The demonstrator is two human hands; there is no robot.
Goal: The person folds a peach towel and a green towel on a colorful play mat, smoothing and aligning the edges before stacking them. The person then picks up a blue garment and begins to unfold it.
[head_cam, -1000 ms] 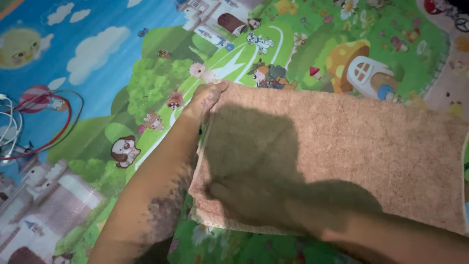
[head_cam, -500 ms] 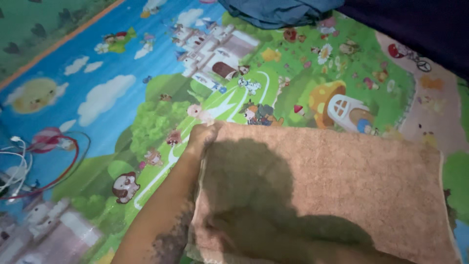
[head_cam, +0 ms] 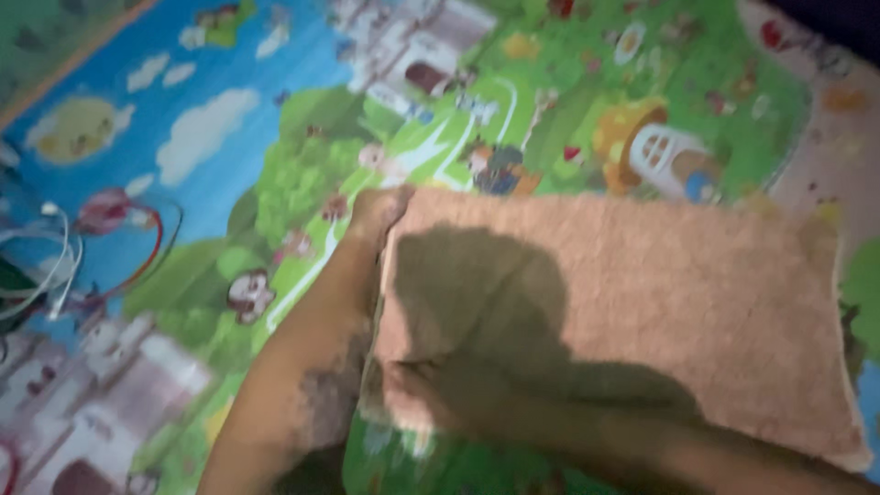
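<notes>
- towel (head_cam: 632, 302), folded and pinkish-tan, lies flat on the cartoon play mat (head_cam: 275, 165).
- left hand (head_cam: 378, 209) pinches its far left corner, pinning the layers.
- right hand (head_cam: 440, 385) grips the near corner, in shadow.
- white cables (head_cam: 46, 266) lie well apart.

Towel: the folded tan terry towel (head_cam: 623, 302) lies flat on the cartoon-printed foam play mat (head_cam: 275, 156).
Left hand: the left hand (head_cam: 378, 213) touches the towel's far left corner.
Right hand: the right hand (head_cam: 440, 390) rests at its near left edge.
Cables: white cables (head_cam: 46, 261) lie on the mat, well left of the towel.
</notes>
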